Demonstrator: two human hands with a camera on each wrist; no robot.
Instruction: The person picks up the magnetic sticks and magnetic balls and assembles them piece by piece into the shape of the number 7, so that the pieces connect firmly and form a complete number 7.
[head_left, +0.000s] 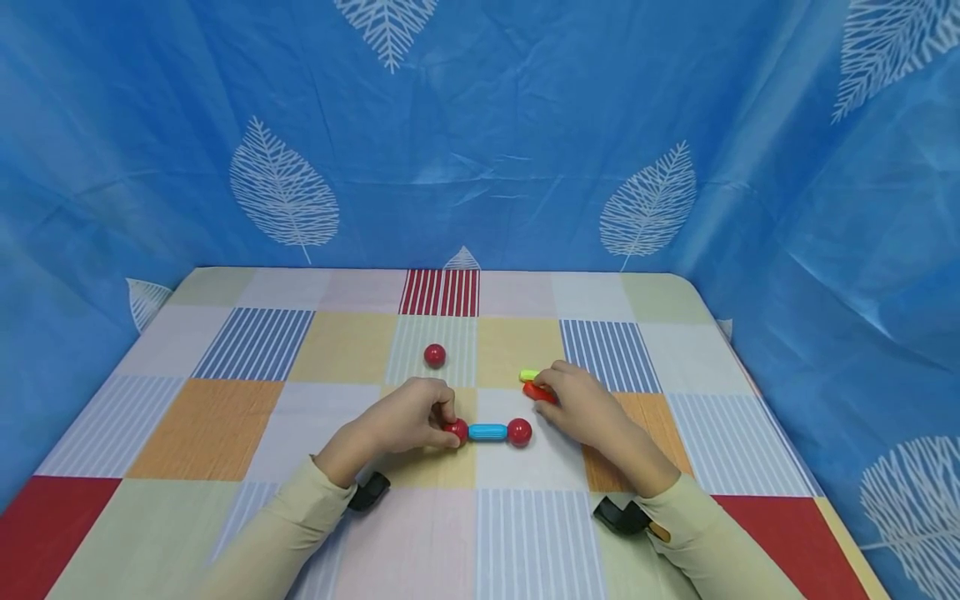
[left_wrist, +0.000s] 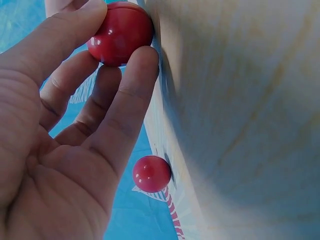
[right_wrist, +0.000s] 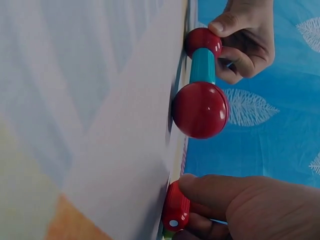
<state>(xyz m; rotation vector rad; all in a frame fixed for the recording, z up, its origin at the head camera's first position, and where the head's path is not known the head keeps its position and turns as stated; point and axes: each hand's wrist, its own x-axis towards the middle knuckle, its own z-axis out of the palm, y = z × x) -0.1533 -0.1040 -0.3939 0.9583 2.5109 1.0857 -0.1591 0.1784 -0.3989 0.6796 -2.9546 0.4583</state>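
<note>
My left hand (head_left: 411, 417) pinches a red ball (left_wrist: 122, 32) between thumb and fingers. That ball sits on one end of a ribbed blue rod (head_left: 487, 432), and a second red ball (head_left: 519, 432) caps the other end. The joined piece lies flat on the table. To its right, my right hand (head_left: 583, 406) grips a short red rod (right_wrist: 176, 206) with a white dot on its end. A yellow-green rod (head_left: 529, 375) lies just beyond the red one, partly covered by the fingers in the head view.
A loose red ball (head_left: 435, 356) rests farther back on the table, beyond my left hand. The table wears a patchwork cloth (head_left: 330, 517). Behind it and along both sides hangs a blue curtain (head_left: 480, 133) with white leaf prints.
</note>
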